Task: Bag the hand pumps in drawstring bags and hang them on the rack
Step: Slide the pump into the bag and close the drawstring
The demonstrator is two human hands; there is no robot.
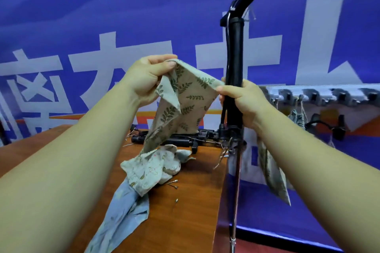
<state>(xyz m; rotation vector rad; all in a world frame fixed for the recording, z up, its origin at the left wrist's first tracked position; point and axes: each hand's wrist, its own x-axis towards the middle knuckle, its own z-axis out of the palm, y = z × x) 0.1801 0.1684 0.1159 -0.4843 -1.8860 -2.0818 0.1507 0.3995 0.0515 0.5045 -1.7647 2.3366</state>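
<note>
Clamped in the right hand [244,104], a black hand pump [234,57] is held upright at the edge of the wooden table [191,217]. A leaf-print drawstring bag [185,100] is stretched between that hand's thumb and the pinching left hand [148,76]. Spare bags [152,167] and more pumps [181,141] are seen on the table, and the rack [329,94] to the right.

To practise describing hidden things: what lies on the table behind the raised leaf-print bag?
Black hand pumps lie on the wooden table behind the leaf-print bag. The bag covers part of them, so their number cannot be told.
</note>
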